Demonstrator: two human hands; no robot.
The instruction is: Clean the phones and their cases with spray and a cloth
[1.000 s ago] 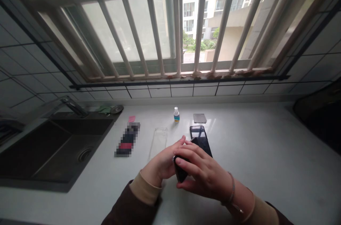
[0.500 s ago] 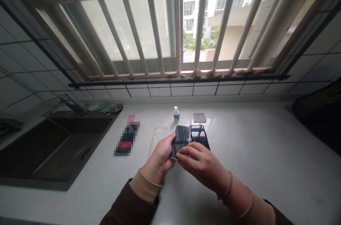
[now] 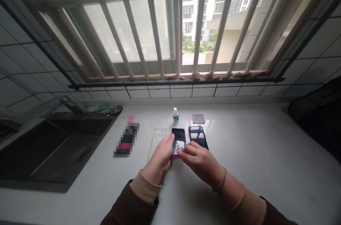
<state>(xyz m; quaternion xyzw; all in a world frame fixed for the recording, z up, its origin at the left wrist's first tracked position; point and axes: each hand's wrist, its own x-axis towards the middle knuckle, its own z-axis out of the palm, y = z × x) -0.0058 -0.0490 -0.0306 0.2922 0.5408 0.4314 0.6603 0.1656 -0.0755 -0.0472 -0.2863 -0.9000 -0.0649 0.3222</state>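
A smartphone [image 3: 179,141] with a dark, reflective screen is in my left hand [image 3: 163,150], tilted above the counter. My left thumb lies along its left edge, and the other fingers are beneath it. At the phone's lower right corner, the fingers of my right hand [image 3: 198,159] are pinched together. Whatever may be between those fingertips is too small to make out. Just beyond my right hand lies a second dark phone [image 3: 197,135], its lower part hidden. A clear phone case [image 3: 157,138] lies left of the held phone, partly covered by my left hand.
Behind the phones stands a small white-capped bottle [image 3: 175,115], with a grey cloth square [image 3: 198,119] to its right. A pink slip [image 3: 131,119] and a blurred dark packet [image 3: 126,140] lie left. The sink [image 3: 66,154] is farther left. A dark bag-like object [image 3: 319,115] sits right.
The held phone has tipped flatter, and its screen now reflects the bright window. My right hand has shifted slightly left, its fingertips still at the lower corner.
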